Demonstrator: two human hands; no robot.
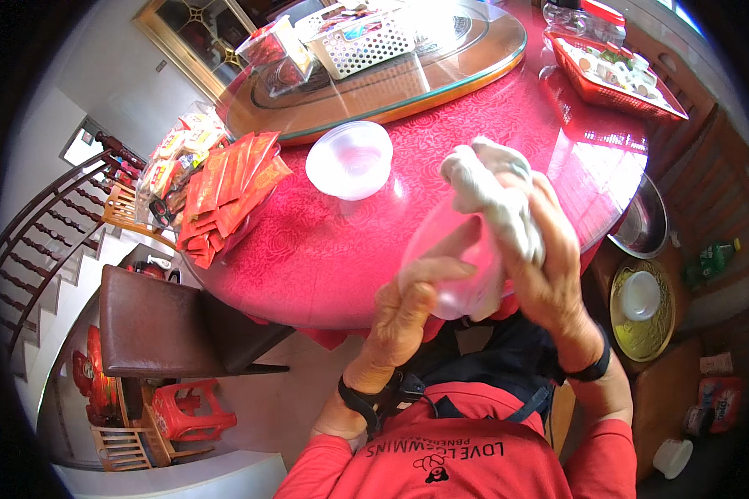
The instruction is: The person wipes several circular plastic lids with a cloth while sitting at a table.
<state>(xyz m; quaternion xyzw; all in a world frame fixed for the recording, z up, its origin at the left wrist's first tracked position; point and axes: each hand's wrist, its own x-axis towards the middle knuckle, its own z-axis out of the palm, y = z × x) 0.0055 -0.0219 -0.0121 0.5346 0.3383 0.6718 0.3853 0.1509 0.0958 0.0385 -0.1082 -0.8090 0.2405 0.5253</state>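
My left hand grips the near-left rim of a clear plastic bowl, its thumb and fingers closed on the edge. The bowl is tilted above the near edge of a round table with a red patterned cloth. In my right hand is a bunched whitish cloth, at the bowl's right side; the bowl's contact with the fingers behind the cloth is partly hidden. A second translucent bowl stands upright on the table, ahead and to the left.
Red packets and bagged goods lie at the table's left. A wooden turntable bears a perforated white basket. At the right are a red tray, a metal basin and a yellow tray holding a small bowl. A brown chair stands near left.
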